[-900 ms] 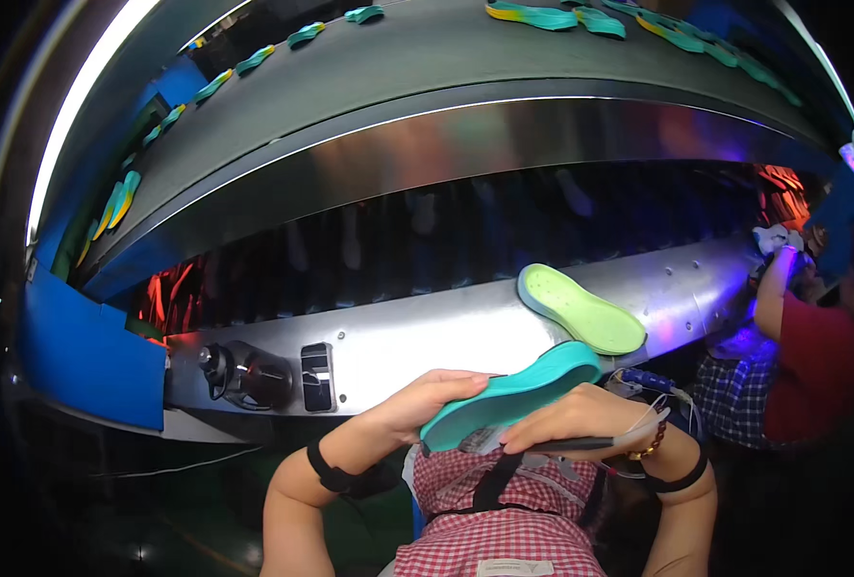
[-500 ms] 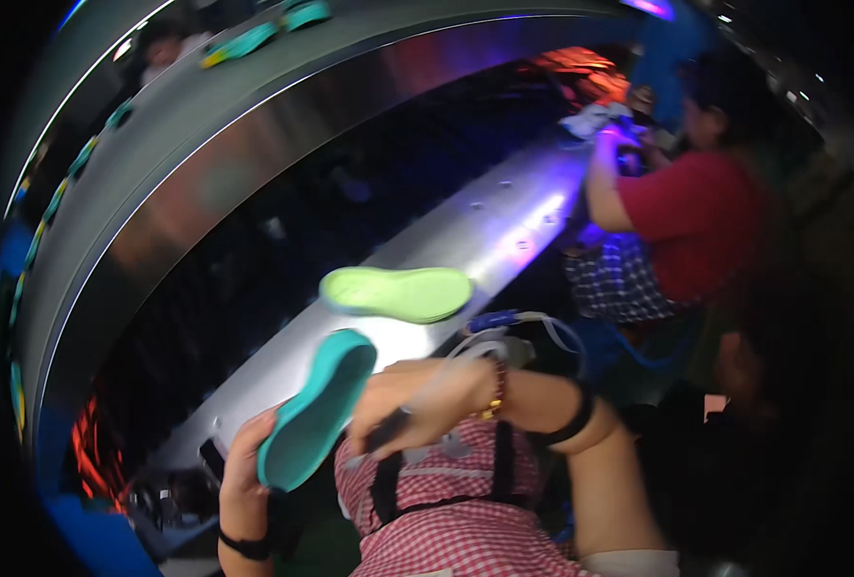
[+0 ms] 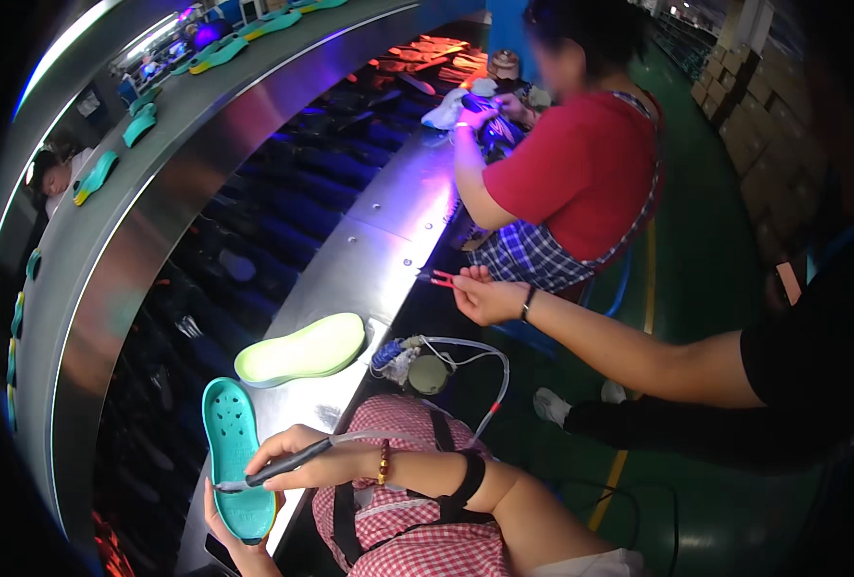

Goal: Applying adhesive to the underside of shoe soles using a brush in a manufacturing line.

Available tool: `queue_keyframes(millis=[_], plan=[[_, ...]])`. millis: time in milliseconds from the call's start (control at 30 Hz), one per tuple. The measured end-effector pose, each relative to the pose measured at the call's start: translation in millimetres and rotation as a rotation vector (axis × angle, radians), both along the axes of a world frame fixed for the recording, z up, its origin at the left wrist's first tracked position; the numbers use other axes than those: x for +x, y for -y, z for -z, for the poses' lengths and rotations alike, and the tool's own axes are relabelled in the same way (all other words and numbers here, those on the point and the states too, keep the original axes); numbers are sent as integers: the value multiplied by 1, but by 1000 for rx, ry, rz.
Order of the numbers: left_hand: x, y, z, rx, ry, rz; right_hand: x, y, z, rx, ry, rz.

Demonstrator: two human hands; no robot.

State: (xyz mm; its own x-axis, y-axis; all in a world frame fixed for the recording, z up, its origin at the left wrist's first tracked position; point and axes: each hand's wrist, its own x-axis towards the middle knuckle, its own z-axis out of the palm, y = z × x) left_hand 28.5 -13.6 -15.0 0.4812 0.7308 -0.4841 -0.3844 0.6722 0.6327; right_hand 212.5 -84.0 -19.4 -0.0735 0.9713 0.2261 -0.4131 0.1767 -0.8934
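My left hand (image 3: pixel 244 554) is closed around the lower end of a teal shoe sole (image 3: pixel 234 438), at the near left. Holes dot the sole's far end, and a yellow edge shows low on its right side. In my right hand (image 3: pixel 338 464) is a black pen-shaped brush (image 3: pixel 288 464) with a clear tube running back from it. Its tip lies across the sole, apparently touching the surface. Just beyond, a pale yellow-green sole (image 3: pixel 302 348) rests on the metal bench (image 3: pixel 350 260).
Teal soles (image 3: pixel 141 123) ride a curved conveyor (image 3: pixel 186 106) at left. A round container (image 3: pixel 429 374) and tubing stand by my lap. A co-worker in red (image 3: pixel 581 183) sits farther along the bench. Another person's hand (image 3: pixel 489 296) reaches in from the right, holding a red-handled tool (image 3: pixel 438 278).
The view has swung right. The teal sole has turned more upright, and the brush tip has come onto it. Another person's arm with a red-handled tool has entered from the right.
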Motion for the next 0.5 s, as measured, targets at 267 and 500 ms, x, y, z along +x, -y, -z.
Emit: queue_keyframes(millis=[267, 500], plan=[[7, -7, 5, -102, 152, 66, 19, -2, -1, -44, 205, 15], [7, -15, 23, -173, 295, 137, 32, -3, -14, -141, 210, 104]])
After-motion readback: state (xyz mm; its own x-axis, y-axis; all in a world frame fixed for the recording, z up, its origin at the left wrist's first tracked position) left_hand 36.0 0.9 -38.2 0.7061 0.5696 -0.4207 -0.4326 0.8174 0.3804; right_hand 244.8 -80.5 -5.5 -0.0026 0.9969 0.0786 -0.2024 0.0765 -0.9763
